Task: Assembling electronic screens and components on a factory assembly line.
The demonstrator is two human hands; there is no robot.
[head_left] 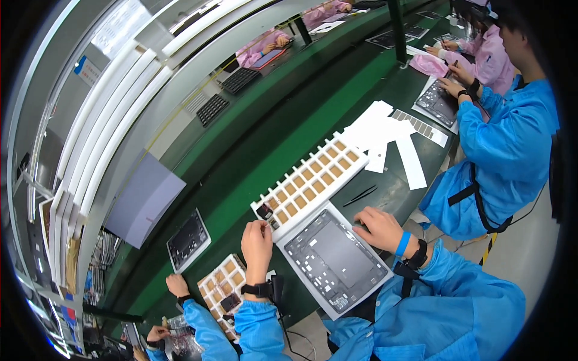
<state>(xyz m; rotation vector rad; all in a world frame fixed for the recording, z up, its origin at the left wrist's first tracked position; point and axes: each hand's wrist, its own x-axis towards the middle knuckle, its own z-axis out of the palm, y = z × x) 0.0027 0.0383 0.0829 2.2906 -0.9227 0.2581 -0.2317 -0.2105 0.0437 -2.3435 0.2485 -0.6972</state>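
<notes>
In front of me a flat, dark tablet housing (337, 256) with small white pieces on it lies in a pale tray, tilted in view. My left hand (257, 243) is at the near left end of a white foam tray (310, 180) with rows of tan compartments. Its fingers are drawn together, and what is between them is too small to tell. Small dark parts (265, 210) sit in the compartments beside those fingertips. My right hand (379, 228) rests at the housing's upper right edge, fingers loosely bent and thumb apart, holding nothing. Black tweezers (360, 196) lie beyond it.
White sheets (379, 132) lie past the foam tray. A co-worker in blue (506, 144) handles another dark panel (438, 102) at right. Another person's hand (177, 285) is at left, near a second compartment tray (223, 283) and a dark panel (188, 240). A green conveyor (241, 162) runs behind.
</notes>
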